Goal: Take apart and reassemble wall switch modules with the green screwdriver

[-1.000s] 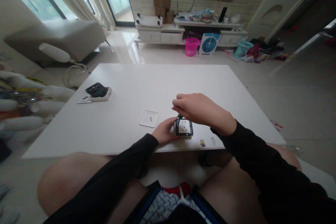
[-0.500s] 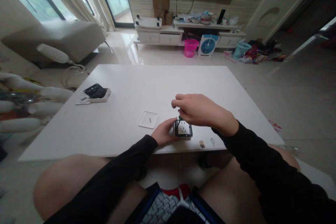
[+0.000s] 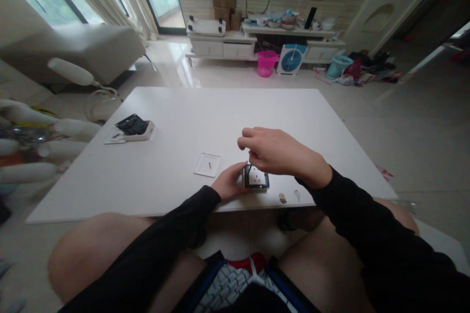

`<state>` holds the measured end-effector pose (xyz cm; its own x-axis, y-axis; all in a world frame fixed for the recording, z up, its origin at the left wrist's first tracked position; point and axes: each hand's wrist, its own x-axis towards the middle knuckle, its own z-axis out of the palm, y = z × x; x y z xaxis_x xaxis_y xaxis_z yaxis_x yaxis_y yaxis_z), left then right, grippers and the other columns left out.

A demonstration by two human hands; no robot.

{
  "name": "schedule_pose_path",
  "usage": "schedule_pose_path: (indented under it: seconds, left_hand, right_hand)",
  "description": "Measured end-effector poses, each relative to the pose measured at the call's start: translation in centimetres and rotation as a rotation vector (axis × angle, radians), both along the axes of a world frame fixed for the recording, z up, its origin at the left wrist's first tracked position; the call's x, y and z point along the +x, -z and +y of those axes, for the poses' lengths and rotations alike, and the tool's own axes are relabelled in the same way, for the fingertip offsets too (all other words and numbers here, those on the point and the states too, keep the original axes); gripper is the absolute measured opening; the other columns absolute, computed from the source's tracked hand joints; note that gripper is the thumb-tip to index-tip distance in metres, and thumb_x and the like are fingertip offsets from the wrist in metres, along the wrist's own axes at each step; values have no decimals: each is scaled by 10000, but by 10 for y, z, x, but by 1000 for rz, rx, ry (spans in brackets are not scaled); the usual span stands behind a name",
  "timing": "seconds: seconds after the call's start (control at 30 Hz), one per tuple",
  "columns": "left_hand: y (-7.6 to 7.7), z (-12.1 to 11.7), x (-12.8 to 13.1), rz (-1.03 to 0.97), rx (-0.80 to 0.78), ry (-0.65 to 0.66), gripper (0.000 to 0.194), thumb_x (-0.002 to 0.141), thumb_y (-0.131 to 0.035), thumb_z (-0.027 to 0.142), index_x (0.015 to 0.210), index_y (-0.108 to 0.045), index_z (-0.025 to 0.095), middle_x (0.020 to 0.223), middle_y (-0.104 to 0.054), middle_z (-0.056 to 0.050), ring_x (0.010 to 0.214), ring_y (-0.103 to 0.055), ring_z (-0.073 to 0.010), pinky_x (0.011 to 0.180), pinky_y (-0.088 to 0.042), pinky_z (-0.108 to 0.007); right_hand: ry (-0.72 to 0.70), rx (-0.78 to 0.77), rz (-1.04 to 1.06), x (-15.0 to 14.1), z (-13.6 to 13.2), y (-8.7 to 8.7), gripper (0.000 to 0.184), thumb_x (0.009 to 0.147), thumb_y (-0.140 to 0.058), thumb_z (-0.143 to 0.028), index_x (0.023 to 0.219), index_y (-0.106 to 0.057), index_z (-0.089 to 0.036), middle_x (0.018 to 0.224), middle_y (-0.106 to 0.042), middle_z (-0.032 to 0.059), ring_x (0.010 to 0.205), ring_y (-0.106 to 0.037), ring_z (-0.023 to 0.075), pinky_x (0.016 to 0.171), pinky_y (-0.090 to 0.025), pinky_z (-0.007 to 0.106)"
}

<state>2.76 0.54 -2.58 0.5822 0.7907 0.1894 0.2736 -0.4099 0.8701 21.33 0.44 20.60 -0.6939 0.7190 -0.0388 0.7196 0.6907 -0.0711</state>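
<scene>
The right hand [image 3: 270, 150] has been shifted slightly left, its fingers clenched round a slim dark screwdriver [image 3: 250, 168] over the square black-framed white socket [image 3: 256, 177], which is grasped on the white table [image 3: 176, 117] by the left hand [image 3: 230, 182].

Long, plain black sleeves [image 3: 157, 234] reach the wrists; the left hand [image 3: 229, 182] and right hand [image 3: 279, 150] are bare, and the knees [image 3: 91, 249] uncovered. The lap shows white cloth [image 3: 235, 291] with dark, brick-like lines, blue-and-black bands [image 3: 290, 291] and what looks like a white cord [image 3: 253, 265].
</scene>
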Motion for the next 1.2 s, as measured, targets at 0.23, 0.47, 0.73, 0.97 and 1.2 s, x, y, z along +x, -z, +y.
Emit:
schedule_pose_path:
  seconds: [0.23,0.47,0.73,0.97,1.2]
  left_hand:
    - [-2,0,0,48,-2,-18,796,696,-930,280,1431,-626,231,1412,-702,-122,1301,-667,-375,1149,-519,-549]
    - [6,1,-2,69,16,-27,852,700,-932,308,1475,-584,236,1487,-654,-137,1368,-628,-371,1185,-488,-574]
    - [-1,0,1,40,5,-11,796,696,-933,250,1430,-624,216,1428,-696,-123,1306,-662,-376,1163,-508,-542]
    - [2,0,-1,74,-24,-32,830,696,-918,288,1458,-596,216,1483,-654,-149,1365,-628,-371,1180,-486,-573]
    - [-4,0,0,24,-2,-4,776,735,-910,342,1441,-607,231,1441,-686,-128,1329,-652,-365,1159,-508,-548]
  right_hand:
    - [7,-2,34,-2,0,2,129,1006,-539,-243,1034,-644,-174,1108,-675,105,898,-582,211,659,-287,338]
    - [119,43,-41,-2,-1,4,218,1030,-460,-188,1138,-649,-186,1138,-690,100,752,-565,178,607,-206,350]
    - [-1,-16,73,-3,-1,3,105,962,-546,-190,1011,-633,-160,1086,-657,102,843,-568,189,653,-296,337]
    - [156,105,-63,-6,-1,8,260,1093,-453,-323,1150,-657,-173,1152,-717,110,759,-610,187,616,-200,355]
    - [61,77,-53,-2,-2,2,182,969,-518,-155,1088,-652,-188,1121,-717,87,844,-623,198,607,-218,349]
